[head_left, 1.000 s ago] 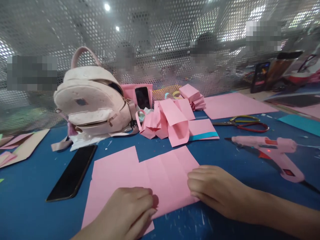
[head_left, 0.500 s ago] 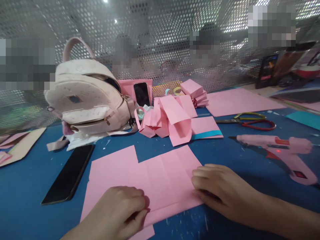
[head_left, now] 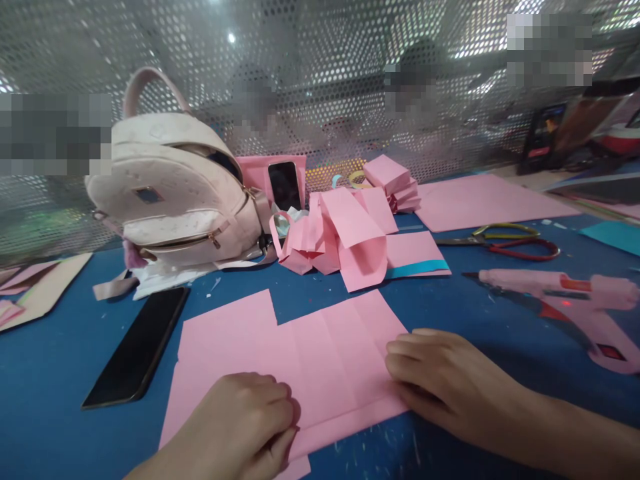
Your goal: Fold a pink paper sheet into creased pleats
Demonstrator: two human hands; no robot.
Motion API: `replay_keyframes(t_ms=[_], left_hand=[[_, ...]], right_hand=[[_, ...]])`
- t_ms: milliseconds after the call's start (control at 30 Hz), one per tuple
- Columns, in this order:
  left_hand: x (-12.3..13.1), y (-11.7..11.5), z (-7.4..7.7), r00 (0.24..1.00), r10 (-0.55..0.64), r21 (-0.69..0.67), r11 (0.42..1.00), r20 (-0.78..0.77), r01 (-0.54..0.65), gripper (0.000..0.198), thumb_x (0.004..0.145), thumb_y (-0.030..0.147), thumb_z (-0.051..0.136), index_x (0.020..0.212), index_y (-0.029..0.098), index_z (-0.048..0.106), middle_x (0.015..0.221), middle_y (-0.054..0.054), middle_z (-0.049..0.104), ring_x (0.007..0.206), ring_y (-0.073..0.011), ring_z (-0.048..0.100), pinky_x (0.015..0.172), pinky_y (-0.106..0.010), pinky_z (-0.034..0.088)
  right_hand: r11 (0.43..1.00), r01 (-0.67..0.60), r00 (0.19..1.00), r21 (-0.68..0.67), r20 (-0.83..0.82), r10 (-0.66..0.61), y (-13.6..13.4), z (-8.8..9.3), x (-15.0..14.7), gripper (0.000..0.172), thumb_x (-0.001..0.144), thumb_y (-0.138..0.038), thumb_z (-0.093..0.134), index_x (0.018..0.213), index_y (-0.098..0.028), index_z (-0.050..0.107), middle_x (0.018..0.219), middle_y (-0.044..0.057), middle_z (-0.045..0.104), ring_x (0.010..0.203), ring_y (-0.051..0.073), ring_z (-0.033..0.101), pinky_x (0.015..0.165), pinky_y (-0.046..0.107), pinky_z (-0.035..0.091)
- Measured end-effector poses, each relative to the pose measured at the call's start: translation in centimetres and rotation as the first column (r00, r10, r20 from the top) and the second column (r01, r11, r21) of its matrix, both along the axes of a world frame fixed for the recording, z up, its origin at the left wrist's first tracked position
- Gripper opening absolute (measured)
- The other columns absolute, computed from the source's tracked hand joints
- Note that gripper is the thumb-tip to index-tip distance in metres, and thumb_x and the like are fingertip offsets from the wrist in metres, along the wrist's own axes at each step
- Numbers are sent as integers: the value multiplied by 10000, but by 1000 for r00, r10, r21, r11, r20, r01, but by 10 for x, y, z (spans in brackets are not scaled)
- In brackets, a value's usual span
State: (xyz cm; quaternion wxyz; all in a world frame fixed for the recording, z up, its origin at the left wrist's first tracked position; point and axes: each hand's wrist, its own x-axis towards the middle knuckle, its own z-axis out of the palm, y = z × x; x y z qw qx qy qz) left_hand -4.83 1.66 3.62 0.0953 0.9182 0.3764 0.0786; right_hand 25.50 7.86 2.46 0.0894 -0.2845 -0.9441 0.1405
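A sheet of pink paper (head_left: 330, 360) with several parallel creases lies in front of me, its near edge folded into a narrow strip. My left hand (head_left: 250, 420), fingers curled, grips the strip near its left end. At the right end my right hand (head_left: 440, 387) pinches the same sheet between thumb and bent fingers. Another flat pink piece (head_left: 220, 340) shows on the left, partly covered by my left hand and forearm; whether it is joined to the creased sheet I cannot tell.
Left of the paper lies a black phone (head_left: 137, 347). Behind stand a pale pink backpack (head_left: 175, 193) and folded pink paper pieces (head_left: 357, 240). On the right are scissors (head_left: 520, 241) and a pink glue gun (head_left: 585, 300) with a red light. A perforated metal screen (head_left: 320, 60) rises behind.
Both hands keep their hold on the pink paper, nearly still. The view has shifted slightly, moving the glue gun and scissors a little rightward in the picture.
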Motion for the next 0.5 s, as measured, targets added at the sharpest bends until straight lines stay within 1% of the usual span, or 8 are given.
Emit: replay_keyframes(t_ms=[133, 300, 400, 500], left_hand=[[1, -2, -6, 1000, -16, 116, 993, -2, 16, 258, 854, 98, 400, 675, 214, 546, 628, 25, 576, 511, -150, 511, 491, -326, 312], [0, -2, -8, 997, -55, 122, 991, -54, 61, 202, 811, 79, 456, 694, 211, 555, 655, 16, 595, 539, -156, 517, 511, -327, 332], [-1, -3, -10, 994, -86, 172, 980, -65, 96, 192, 816, 89, 476, 690, 206, 560, 652, 7, 590, 552, -168, 515, 515, -333, 338], [0, -5, -13, 994, -83, 223, 970, -69, 96, 193, 827, 92, 497, 689, 201, 577, 649, 9, 588, 548, -172, 510, 513, -337, 338]], right_hand=[[1000, -8, 1000, 24, 1, 8, -1, -1, 0, 211, 992, -245, 490, 784, -220, 470, 784, -14, 597, 700, 176, 507, 678, 325, 324], [998, -10, 1000, 57, -16, 11, 0, -1, -1, 211, 976, -230, 515, 769, -221, 477, 754, -22, 591, 672, 168, 505, 656, 324, 325], [997, -11, 999, 71, -33, 14, 0, -1, -2, 192, 965, -215, 520, 775, -223, 494, 759, -21, 603, 678, 168, 517, 668, 326, 341], [996, -19, 999, 87, -36, 22, 0, -1, -2, 170, 951, -192, 529, 787, -228, 501, 768, -23, 609, 685, 174, 525, 683, 330, 347]])
